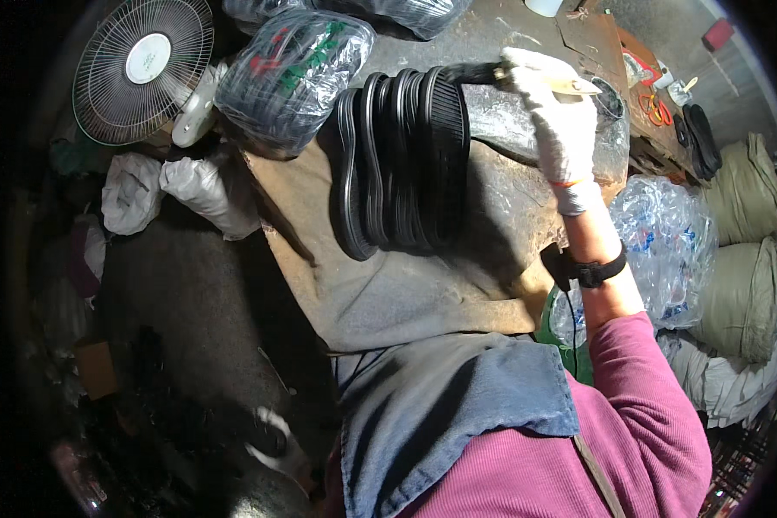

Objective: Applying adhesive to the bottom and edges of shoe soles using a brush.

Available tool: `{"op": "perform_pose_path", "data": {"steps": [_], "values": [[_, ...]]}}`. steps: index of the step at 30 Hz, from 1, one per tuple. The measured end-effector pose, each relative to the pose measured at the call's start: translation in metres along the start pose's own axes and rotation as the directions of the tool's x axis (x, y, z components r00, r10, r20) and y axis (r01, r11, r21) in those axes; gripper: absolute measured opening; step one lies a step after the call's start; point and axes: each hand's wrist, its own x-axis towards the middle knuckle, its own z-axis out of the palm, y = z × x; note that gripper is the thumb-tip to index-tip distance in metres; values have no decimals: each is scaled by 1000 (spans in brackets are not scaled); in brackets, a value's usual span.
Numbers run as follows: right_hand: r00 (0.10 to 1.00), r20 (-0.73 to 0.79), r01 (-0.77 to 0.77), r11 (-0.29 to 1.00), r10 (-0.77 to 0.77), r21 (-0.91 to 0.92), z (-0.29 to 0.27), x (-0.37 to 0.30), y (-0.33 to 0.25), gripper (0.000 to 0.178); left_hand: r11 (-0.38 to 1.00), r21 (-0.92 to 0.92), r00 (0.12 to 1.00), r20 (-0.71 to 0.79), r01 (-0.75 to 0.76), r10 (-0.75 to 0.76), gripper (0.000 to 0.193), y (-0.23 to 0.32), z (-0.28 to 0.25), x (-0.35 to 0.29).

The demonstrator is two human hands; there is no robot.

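My right hand, in a white glove, is closed around a brush with a pale wooden handle. The dark bristle end points left and meets the top of a row of black shoe soles. Several of these soles stand on edge, packed side by side, on the cloth-covered front of the work table. Low on the left, a blurred white-gloved shape, seemingly my left hand, hangs in shadow beside the apron, away from the soles. Its fingers cannot be made out.
A plastic-wrapped black bundle sits left of the soles, near a fan. White sacks stand below the fan. Orange scissors lie at the far right. Clear plastic bags and green sacks crowd the right side.
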Motion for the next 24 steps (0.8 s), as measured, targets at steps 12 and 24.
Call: {"op": "perform_pose_path", "data": {"steps": [12,24], "values": [[886,116,397,606,-448,-690,-64,13,13,35,368,-845,851,174,387,-495,63,-36,77,112],[945,-106,164,729,-310,-664,-134,-16,13,26,936,234,865,488,-262,120,61,240,322,218]]}}
